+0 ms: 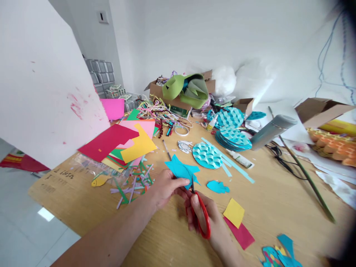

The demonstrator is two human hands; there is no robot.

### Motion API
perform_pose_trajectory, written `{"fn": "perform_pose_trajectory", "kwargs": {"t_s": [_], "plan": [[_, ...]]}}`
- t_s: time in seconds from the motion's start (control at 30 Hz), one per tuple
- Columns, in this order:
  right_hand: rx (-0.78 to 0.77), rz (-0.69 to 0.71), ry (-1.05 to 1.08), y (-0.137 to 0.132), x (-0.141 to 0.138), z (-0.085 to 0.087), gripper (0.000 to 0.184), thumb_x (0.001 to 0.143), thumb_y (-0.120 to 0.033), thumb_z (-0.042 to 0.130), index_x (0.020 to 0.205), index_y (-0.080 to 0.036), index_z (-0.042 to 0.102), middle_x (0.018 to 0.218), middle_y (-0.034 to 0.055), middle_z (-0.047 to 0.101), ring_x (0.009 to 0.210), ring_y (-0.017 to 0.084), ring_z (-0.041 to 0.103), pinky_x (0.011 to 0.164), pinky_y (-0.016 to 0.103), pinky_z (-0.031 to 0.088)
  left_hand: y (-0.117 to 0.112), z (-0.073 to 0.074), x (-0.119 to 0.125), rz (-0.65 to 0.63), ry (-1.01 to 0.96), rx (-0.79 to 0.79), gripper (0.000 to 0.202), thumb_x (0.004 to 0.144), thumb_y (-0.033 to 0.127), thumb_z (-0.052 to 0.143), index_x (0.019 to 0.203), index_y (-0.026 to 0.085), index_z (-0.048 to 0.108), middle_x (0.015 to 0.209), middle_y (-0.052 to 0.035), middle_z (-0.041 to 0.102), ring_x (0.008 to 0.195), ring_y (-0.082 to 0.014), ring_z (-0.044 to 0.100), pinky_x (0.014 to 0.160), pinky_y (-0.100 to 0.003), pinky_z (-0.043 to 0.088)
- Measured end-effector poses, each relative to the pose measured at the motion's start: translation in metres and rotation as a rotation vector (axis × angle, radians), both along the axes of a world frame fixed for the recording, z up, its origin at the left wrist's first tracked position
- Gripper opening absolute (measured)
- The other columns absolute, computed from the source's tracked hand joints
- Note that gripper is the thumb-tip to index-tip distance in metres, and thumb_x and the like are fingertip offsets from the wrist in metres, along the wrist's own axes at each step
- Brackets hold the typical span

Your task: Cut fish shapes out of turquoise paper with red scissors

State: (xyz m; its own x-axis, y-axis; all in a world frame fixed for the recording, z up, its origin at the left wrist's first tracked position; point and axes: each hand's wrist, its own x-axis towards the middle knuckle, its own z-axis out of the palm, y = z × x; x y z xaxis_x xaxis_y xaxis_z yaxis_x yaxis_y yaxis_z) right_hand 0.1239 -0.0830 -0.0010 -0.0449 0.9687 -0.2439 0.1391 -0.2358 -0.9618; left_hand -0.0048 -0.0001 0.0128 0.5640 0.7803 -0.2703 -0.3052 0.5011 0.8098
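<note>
Between the thumb and fingers of my left hand [166,187] is a piece of blue paper [178,168] with pointed, jagged edges. My right hand [211,207] grips red-handled scissors [207,226], whose dark blades meet the lower right side of that paper. A blue paper fish shape [218,186] lies flat on the table just right of my hands. Behind the held paper are a round turquoise scale-patterned disc [207,155], a small white drawn cutout [184,146] and a pen [167,149].
Coloured paper sheets [111,141] and thin paper scraps [135,185] cover the left side. A yellow paper square [234,212] overlaps a red piece [241,234] at right. A grey bottle [271,129] lies near a long green stick [311,189]. At the back, a cardboard box [155,91] holds green felt.
</note>
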Motion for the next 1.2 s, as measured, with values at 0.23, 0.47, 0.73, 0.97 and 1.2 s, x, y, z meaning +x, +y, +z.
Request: {"fn": "perform_pose_trajectory", "kwargs": {"t_s": [0.23, 0.47, 0.73, 0.97, 1.2], "plan": [[0.007, -0.007, 0.002, -0.0005, -0.0005, -0.0003, 0.057, 0.086, -0.072, 0.042, 0.07, -0.017, 0.049, 0.049, -0.0042, 0.05, 0.036, 0.008, 0.048, 0.038, 0.018, 0.029, 0.0001, -0.0012, -0.0001, -0.008, -0.012, -0.01, 0.027, 0.059, 0.031, 0.078, 0.07, 0.011, 0.064, 0.063, -0.0033, 0.066, 0.053, -0.0131, 0.062, 0.049, -0.021, 0.046], [0.01, -0.006, -0.01, 0.0002, -0.0001, -0.0004, 0.057, 0.085, -0.072, 0.043, 0.07, -0.017, 0.048, 0.048, -0.0039, 0.05, 0.035, 0.008, 0.048, 0.037, 0.018, 0.029, 0.0004, -0.0004, -0.0005, -0.015, 0.004, 0.002, 0.027, 0.06, 0.032, 0.078, 0.07, 0.011, 0.064, 0.064, -0.0033, 0.065, 0.054, -0.0126, 0.061, 0.05, -0.021, 0.046], [0.014, 0.023, 0.016, 0.0005, -0.0007, 0.0024, 0.055, 0.088, -0.069, 0.042, 0.075, -0.017, 0.05, 0.052, -0.0026, 0.054, 0.038, 0.007, 0.047, 0.039, 0.019, 0.03, 0.0001, -0.0044, -0.0009, -0.038, 0.009, 0.04, 0.024, 0.062, 0.03, 0.075, 0.072, 0.012, 0.064, 0.064, -0.002, 0.065, 0.052, -0.0128, 0.061, 0.05, -0.024, 0.049], [0.02, 0.013, 0.0, -0.0002, -0.0003, 0.005, 0.056, 0.087, -0.07, 0.042, 0.072, -0.017, 0.049, 0.051, -0.0036, 0.051, 0.037, 0.006, 0.046, 0.038, 0.018, 0.03, 0.0002, -0.0045, -0.0015, -0.033, 0.029, 0.04, 0.025, 0.062, 0.031, 0.075, 0.073, 0.011, 0.065, 0.064, -0.0024, 0.065, 0.052, -0.0123, 0.061, 0.049, -0.022, 0.048], [-0.021, -0.011, -0.023, 0.0006, -0.0004, 0.0019, 0.058, 0.084, -0.073, 0.043, 0.071, -0.017, 0.048, 0.049, -0.0054, 0.048, 0.035, 0.007, 0.048, 0.036, 0.017, 0.03, 0.0001, -0.0039, -0.0006, -0.023, 0.031, 0.034, 0.026, 0.061, 0.032, 0.076, 0.073, 0.011, 0.064, 0.064, -0.0018, 0.065, 0.052, -0.0111, 0.06, 0.049, -0.021, 0.048]]}}
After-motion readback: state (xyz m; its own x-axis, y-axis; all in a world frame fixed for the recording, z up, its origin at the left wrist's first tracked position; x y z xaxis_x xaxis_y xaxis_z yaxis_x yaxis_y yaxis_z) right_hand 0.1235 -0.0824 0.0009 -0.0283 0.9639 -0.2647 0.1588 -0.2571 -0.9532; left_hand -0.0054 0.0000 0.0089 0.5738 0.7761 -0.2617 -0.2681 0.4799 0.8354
